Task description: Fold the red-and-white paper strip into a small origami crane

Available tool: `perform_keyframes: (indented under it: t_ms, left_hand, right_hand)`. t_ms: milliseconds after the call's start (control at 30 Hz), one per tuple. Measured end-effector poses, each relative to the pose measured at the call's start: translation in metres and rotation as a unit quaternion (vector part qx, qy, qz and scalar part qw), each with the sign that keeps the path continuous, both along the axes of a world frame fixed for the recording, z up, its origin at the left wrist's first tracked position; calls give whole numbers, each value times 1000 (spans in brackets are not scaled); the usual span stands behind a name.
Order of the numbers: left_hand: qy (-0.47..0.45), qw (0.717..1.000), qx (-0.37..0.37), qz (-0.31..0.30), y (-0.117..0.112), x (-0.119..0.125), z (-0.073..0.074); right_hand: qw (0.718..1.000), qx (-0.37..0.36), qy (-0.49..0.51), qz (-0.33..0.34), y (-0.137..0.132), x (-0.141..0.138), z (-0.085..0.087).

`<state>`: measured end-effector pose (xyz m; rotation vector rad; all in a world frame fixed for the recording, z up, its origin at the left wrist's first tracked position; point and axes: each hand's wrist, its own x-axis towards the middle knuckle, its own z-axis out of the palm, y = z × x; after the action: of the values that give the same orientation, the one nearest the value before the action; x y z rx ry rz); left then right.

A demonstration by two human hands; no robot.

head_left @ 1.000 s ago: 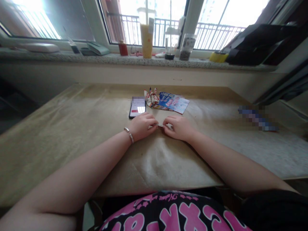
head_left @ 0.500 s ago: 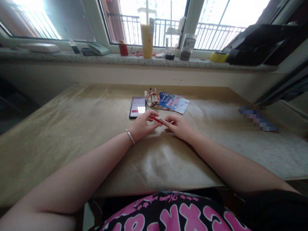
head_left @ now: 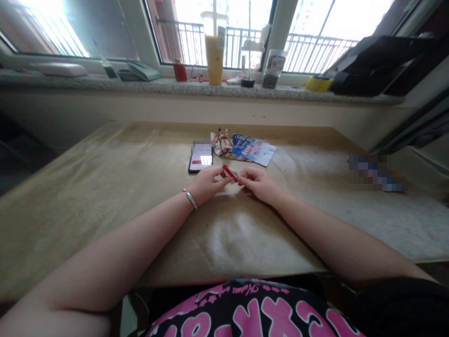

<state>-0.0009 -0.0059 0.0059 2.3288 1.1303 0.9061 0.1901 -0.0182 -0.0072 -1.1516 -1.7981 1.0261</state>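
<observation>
Both of my hands meet over the middle of a table covered with brown paper [head_left: 105,187]. My left hand [head_left: 206,182], with a silver bracelet on its wrist, pinches one end of a small folded red and white paper piece [head_left: 230,173]. My right hand [head_left: 257,183] pinches the other end of it. The piece is tilted and raised a little above the table. Just behind my hands lie a phone [head_left: 200,157] with a lit screen, several folded red and white paper pieces [head_left: 220,140], and blue printed paper sheets [head_left: 253,149].
A stone window sill [head_left: 140,85] runs along the back with a tall orange drink cup [head_left: 214,47], a red cup [head_left: 180,71], jars [head_left: 272,68] and a yellow object [head_left: 318,83]. A blurred blue item [head_left: 375,172] lies on the table at right.
My hands have lifted the small paper piece off the table and turned it, so its red side shows. Both hands moved slightly toward the phone.
</observation>
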Motion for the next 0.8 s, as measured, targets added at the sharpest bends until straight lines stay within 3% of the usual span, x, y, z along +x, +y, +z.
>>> perform_keyframes:
  t_ms: [333,533,800]
  left_hand:
    - [-12,999,17,-31,-1,0,1]
    - [-69,997,30,-8,1,-2,1]
    - [-79,996,39,-19,-3,-2,3]
  right_hand:
    - [991,101,-90,-7,-3,1,3]
    - [971,180,-156,-11,-6,3,3]
    - [969,178,-174,5,-8,1,5]
